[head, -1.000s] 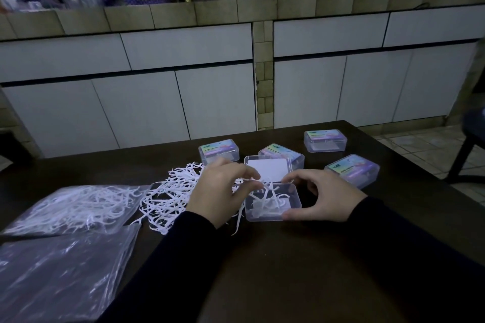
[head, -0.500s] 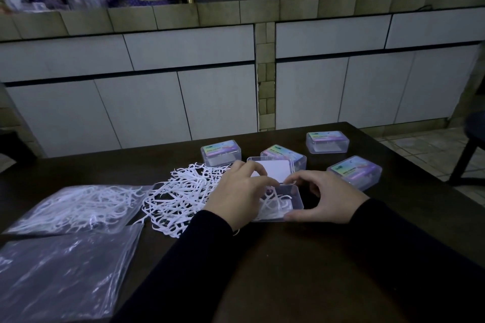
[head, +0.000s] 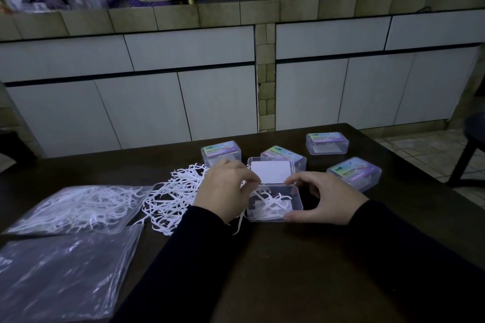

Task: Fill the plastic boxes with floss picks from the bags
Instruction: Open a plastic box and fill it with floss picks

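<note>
The left hand is pinching floss picks over the open box lying lengthwise mid-frame, which the right hand is gripping steady.

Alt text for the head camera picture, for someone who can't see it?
A person's left hand drops floss picks into an open clear plastic box steadied by the right hand on a dark table, beside a loose pile of picks.

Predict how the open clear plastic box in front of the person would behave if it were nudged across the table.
The open clear box looks thin-walled and holds few floss picks, so it is probably light and would slide easily. Its raised lid might make it tip backwards. That may be why the right hand grips it.
</note>
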Demonstrator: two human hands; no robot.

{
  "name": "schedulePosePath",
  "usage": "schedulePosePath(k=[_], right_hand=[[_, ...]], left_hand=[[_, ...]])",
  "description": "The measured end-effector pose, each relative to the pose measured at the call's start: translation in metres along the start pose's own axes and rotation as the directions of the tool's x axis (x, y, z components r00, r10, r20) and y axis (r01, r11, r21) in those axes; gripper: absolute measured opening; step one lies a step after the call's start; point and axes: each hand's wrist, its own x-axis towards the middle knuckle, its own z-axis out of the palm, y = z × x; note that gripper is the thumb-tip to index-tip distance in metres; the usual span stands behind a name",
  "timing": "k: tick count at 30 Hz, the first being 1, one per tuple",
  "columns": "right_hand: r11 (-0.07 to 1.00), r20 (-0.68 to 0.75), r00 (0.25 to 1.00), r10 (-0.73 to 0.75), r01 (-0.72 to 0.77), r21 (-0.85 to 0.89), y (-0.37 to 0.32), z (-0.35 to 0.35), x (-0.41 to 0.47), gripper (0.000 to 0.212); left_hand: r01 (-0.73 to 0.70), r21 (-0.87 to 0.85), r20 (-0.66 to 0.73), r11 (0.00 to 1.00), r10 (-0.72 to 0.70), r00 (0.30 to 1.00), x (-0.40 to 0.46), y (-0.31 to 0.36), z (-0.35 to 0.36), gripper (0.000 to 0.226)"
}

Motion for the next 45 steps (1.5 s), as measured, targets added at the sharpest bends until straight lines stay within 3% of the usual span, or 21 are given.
schedulePosePath(k=[3,7,14,18,23,28,35,40,45], right_hand=[[1.000,-0.001,1.000,0.009,-0.009,-0.006,-0.002,0.000,-0.001,0.071],[1.000,0.003,1.000,0.016,-0.016,0.002,-0.003,-0.001,-0.002,0.070],[1.000,-0.008,1.000,0.015,-0.015,-0.011,-0.003,0.000,-0.001,0.070],[1.000,-0.006,1.000,0.012,-0.013,-0.018,-0.004,-0.001,-0.002,0.071],[1.000,-0.012,1.000,0.003,-0.003,-0.014,-0.004,-0.002,-0.003,0.069],[1.000,-0.019,1.000,-0.003,0.003,-0.011,-0.004,-0.002,-0.003,0.065],[1.000,-0.035,0.999,0.003,-0.003,-0.003,-0.001,-0.005,-0.008,0.062],[0.999,-0.047,0.998,0.046,-0.047,-0.006,-0.001,-0.004,-0.010,0.064],[0.995,-0.092,0.995,0.027,-0.035,-0.094,-0.003,-0.001,-0.017,0.079]], left_hand=[[0.077,-0.001,-0.016,0.997,-0.077,0.997,-0.006,-0.008,-0.006,0.018],[0.161,-0.057,0.064,0.985,-0.157,0.985,-0.006,-0.010,-0.005,0.016],[0.161,-0.046,0.079,0.986,-0.157,0.984,-0.004,-0.004,-0.003,0.016],[0.116,-0.028,0.003,0.993,-0.116,0.993,-0.004,0.005,-0.002,0.015],[0.074,-0.033,0.025,0.997,-0.074,0.997,-0.005,0.012,0.000,0.019],[-0.064,-0.152,0.240,0.986,0.099,0.966,-0.008,0.022,0.002,0.025],[-0.071,-0.146,0.196,0.987,0.099,0.976,-0.010,0.017,-0.004,0.025],[-0.100,-0.122,0.249,0.987,0.128,0.960,-0.009,0.021,0.001,0.026],[-0.072,-0.177,0.201,0.982,0.107,0.974,-0.011,0.019,0.004,0.025]])
